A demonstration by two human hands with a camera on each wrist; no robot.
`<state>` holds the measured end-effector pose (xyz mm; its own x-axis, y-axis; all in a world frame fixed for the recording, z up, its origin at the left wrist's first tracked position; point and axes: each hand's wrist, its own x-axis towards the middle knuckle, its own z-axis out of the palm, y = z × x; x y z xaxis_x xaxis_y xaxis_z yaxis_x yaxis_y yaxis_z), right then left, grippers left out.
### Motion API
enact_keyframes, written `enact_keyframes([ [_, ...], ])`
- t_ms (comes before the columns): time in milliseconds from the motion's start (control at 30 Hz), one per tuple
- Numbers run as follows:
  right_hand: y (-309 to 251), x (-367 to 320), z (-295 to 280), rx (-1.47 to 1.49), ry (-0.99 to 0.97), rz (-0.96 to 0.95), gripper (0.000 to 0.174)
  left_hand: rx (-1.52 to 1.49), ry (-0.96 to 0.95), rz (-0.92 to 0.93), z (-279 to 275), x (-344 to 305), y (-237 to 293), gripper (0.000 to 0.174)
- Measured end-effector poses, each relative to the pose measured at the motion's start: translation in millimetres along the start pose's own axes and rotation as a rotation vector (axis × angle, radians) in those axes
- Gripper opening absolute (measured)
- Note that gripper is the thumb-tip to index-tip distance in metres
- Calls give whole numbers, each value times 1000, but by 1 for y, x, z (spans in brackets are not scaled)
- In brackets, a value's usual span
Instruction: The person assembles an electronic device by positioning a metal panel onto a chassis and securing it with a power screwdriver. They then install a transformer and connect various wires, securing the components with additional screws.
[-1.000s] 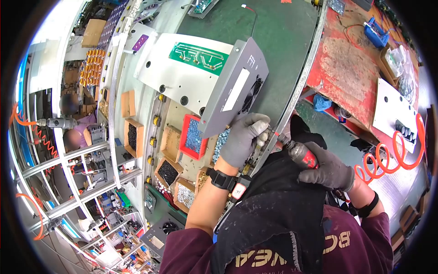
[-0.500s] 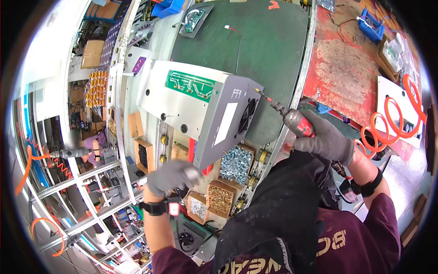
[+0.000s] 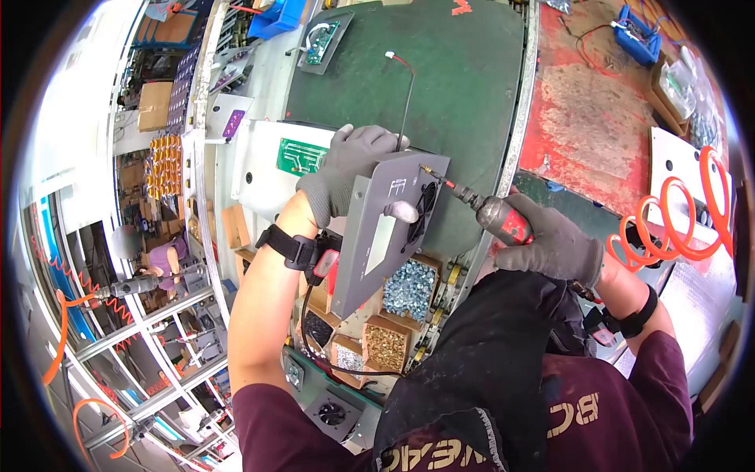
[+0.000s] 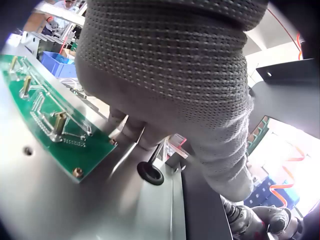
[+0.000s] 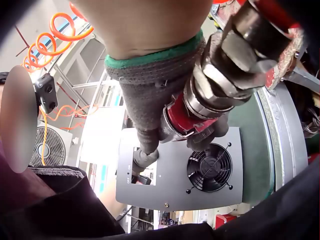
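My gloved left hand (image 3: pixel 346 169) grips an upright grey metal panel (image 3: pixel 358 267) over its inner side. Its thumb pokes out through the panel's rectangular cut-out. A black fan (image 5: pixel 210 167) sits in the panel beside that cut-out. The panel stands at the edge of a pale metal plate (image 3: pixel 258 149) carrying a green circuit board (image 4: pixel 60 117). In my gloved right hand (image 3: pixel 554 240) is a red air screwdriver (image 3: pixel 503 220), pointing at the panel. Its bit (image 3: pixel 436 177) has its tip right at the panel's upper corner, near the fan.
Boxes of silvery screws (image 3: pixel 409 287) and brass-coloured parts (image 3: pixel 385 346) lie below the panel. Behind is a green work surface (image 3: pixel 464 86), with a thin cable (image 3: pixel 407 102) rising over it. A red bench (image 3: pixel 582 118) and a coiled orange hose (image 3: pixel 668 224) are at right.
My left hand left the panel's near lower end, swung left, then came up and took hold of the panel through its cut-out. The screwdriver rose to the panel's upper corner.
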<state>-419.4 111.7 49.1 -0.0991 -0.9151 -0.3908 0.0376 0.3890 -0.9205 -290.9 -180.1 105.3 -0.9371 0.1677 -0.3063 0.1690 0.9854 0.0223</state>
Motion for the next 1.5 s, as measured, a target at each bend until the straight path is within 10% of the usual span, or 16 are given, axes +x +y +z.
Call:
enact_keyframes([
  [833,-61,15,-25,-548,4,66,66,-343,160,-75,16,-7,-6,71],
  [967,-38,13,-43,-427,-9,-71,77,-398,411,-313,7,-50,-5,72],
  [1200,64,62,-124,-1469,-133,19,40,-731,985,-1709,127,-243,21,34],
  [1333,113,74,-157,-1753,-206,-256,34,-1012,520,-1903,260,-276,89,33],
  [1500,132,65,-182,-1793,-178,-581,41,-1005,249,-2018,280,-249,102,29],
])
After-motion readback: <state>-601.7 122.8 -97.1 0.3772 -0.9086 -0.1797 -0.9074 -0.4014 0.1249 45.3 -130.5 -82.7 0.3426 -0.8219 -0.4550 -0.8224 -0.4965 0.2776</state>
